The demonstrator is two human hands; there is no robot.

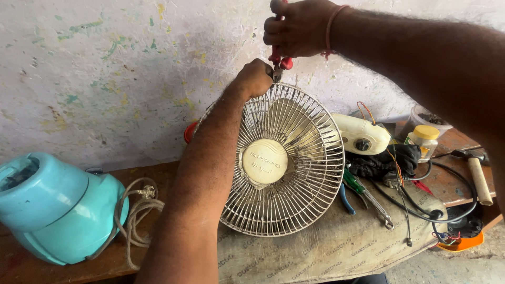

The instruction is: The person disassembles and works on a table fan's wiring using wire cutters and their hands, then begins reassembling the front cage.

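Head view, looking down at a brown wooden surface (31, 263) set against a scuffed white plastered wall (105, 68).

Left hand (254, 79): closed in a fist over the top rim of the round, dirty cream wire fan guard (294, 158), gripping the wire there. The forearm runs down the frame across the guard's left side.

Right hand (297, 27): curled tight around the red handles of a pair of pliers (280, 62). The plier nose points down and meets the guard's top rim just beside the left hand's knuckles. Whether the nose bites a wire or a clip cannot be told; too small. A pink thread band (331, 29) sits on the right wrist.

Fan guard: stands nearly upright, tilted slightly back, face toward the camera, with a round cream centre cap (264, 161). Its lower edge rests on a coarse beige printed sack (326, 247) spread over the surface. Cream fan blades show through the wires.

Around it:
- Turquoise plastic appliance housing (58, 210) at far left, lying on its side, with a grey looped cord (138, 210) beside it.
- Cream plastic fan body with a dark knob (362, 135) just right of the guard.
- Green-handled screwdriver (353, 183) and metal tool on the sack, near the guard's right edge.
- Black cables (447, 210), wooden-handled hammer (480, 181) and yellow-lidded jar (424, 138) further right.
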